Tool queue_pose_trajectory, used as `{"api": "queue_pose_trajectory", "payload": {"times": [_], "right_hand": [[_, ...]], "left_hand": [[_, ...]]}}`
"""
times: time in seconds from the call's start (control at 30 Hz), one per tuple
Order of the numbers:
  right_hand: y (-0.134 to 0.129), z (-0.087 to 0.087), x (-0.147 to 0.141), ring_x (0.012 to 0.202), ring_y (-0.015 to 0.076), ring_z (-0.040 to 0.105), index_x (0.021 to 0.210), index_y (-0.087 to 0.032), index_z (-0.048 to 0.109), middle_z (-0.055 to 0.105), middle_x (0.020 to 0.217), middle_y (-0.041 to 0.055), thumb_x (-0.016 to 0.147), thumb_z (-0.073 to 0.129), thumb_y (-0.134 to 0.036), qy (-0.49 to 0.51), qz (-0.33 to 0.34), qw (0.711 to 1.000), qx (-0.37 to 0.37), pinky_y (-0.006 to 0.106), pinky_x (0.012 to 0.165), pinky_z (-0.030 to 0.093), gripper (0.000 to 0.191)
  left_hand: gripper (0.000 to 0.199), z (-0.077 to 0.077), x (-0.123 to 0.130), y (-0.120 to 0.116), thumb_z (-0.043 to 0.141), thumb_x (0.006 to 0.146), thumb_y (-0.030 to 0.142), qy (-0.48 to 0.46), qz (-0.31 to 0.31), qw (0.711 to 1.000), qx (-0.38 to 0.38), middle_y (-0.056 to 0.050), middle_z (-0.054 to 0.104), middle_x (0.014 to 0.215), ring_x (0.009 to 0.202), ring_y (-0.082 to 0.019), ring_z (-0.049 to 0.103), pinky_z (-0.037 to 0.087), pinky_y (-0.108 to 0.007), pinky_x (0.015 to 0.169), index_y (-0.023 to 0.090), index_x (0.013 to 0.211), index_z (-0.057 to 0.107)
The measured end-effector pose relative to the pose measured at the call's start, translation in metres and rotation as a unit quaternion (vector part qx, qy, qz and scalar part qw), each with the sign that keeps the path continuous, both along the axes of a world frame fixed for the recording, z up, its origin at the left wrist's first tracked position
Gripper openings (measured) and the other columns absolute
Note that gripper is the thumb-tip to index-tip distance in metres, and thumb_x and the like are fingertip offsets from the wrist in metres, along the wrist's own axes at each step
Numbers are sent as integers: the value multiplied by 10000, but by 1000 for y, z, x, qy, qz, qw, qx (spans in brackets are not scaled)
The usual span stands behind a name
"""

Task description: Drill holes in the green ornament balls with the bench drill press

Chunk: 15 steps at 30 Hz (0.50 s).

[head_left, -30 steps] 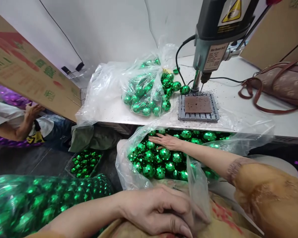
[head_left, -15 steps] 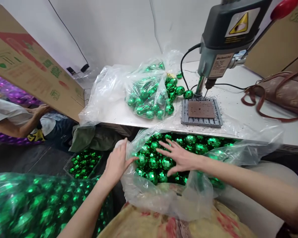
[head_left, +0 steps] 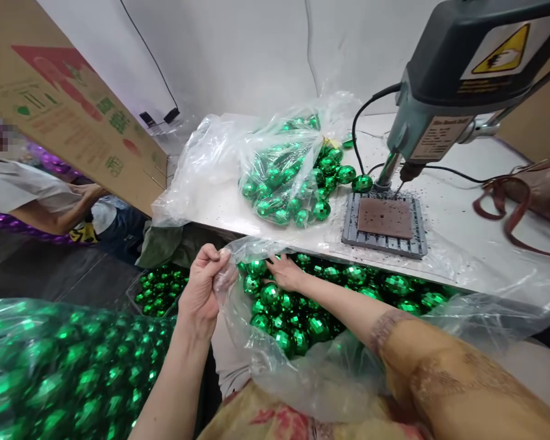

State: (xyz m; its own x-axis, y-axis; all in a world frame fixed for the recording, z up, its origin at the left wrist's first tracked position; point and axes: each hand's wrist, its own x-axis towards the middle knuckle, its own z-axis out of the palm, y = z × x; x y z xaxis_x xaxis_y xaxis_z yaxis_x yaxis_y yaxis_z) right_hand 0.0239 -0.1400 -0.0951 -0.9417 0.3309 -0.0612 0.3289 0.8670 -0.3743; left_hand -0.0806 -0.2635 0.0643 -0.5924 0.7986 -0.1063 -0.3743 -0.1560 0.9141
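A clear plastic bag (head_left: 238, 305) lies open across my lap, full of shiny green faceted balls (head_left: 270, 294). My left hand (head_left: 206, 278) pinches the bag's left edge between thumb and fingers and holds it up. My right hand (head_left: 285, 272) reaches across into the bag's far left part, its fingers apart on the balls; some fingertips are hidden among them. Above, on the white table (head_left: 215, 201), a second clear bag holds more green balls (head_left: 275, 211), several of them loose beside its mouth.
A bench drill (head_left: 433, 116) stands on the table at right, its bit above a brown block (head_left: 385, 217) on a slotted base. A bulging bag of green balls (head_left: 73, 366) fills the lower left. A cardboard box (head_left: 87, 116) leans at left, near another person's arm (head_left: 55, 214).
My left hand has gone from lying on the bag's edge to pinching and lifting it. My right hand has moved left and away from me over the balls. The view has shifted left.
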Motion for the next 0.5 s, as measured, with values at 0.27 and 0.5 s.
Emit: {"api": "queue_pose_trajectory", "payload": {"times": [0.27,0.5], "right_hand": [[-4,21,58,1435,331,427,1515,-222,391,376,1593,116,960,575,-360,59,2,997,46,548,1157,436,600],[-42,1,211,1559,475,142,1575,-278,319,243,1664,195,918,574,-539,-7,-67,997,40,792,1160,178,752]], "left_hand": [[316,17,-14,31,663,767,-42,40,85,995,42,82,515,504,357,-78,414,335,-162,338,183,688,456],[215,17,-8,54,739,575,-42,169,131,976,47,13,685,591,502,-82,599,517,-141,442,116,606,596]]}}
